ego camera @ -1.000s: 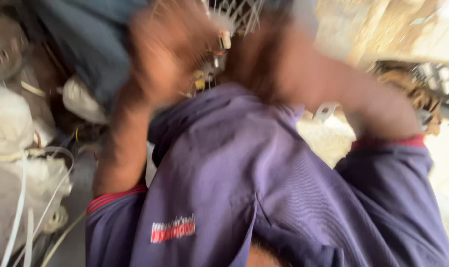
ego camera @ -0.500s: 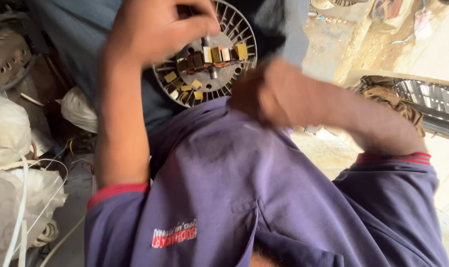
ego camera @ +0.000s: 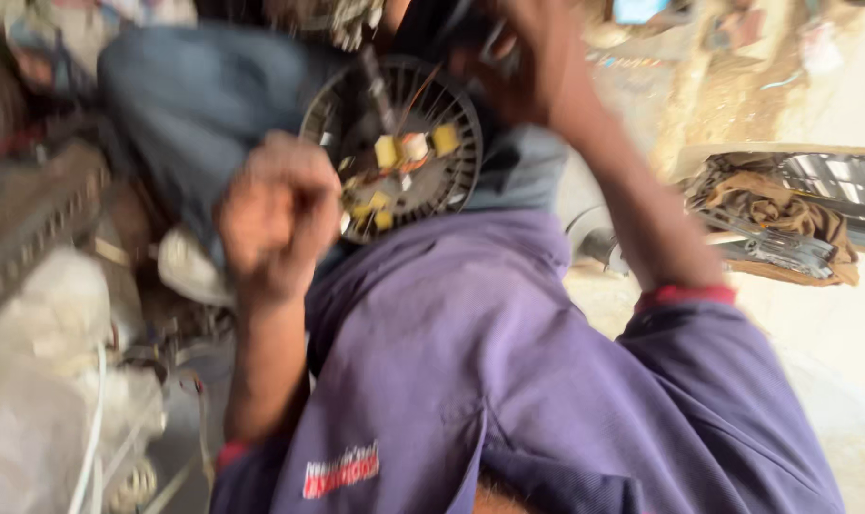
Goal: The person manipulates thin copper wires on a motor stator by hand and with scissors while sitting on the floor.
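A round black motor part point(ego camera: 399, 152) with a slotted rim and yellow and white pieces in its middle lies on my lap, against blue trousers point(ego camera: 204, 105). A thin dark rod point(ego camera: 375, 86) stands up from it. My left hand point(ego camera: 275, 214) is curled into a fist at the part's lower left edge, and nothing shows in it. My right hand point(ego camera: 527, 57) is at the part's upper right edge, blurred, with its fingers bent near something small and metallic. My purple shirt point(ego camera: 508, 381) fills the lower part of the view.
White bags and cords point(ego camera: 61, 381) lie at the left. A dark ribbed object point(ego camera: 32, 219) sits above them. At the right a black crate point(ego camera: 832, 190) holds brown cloth point(ego camera: 765, 209). Pale sandy ground point(ego camera: 832, 362) spreads below it.
My left hand has come down off the top of the round part to its lower left edge. My right hand has risen from below the part to its upper right. The view shifted.
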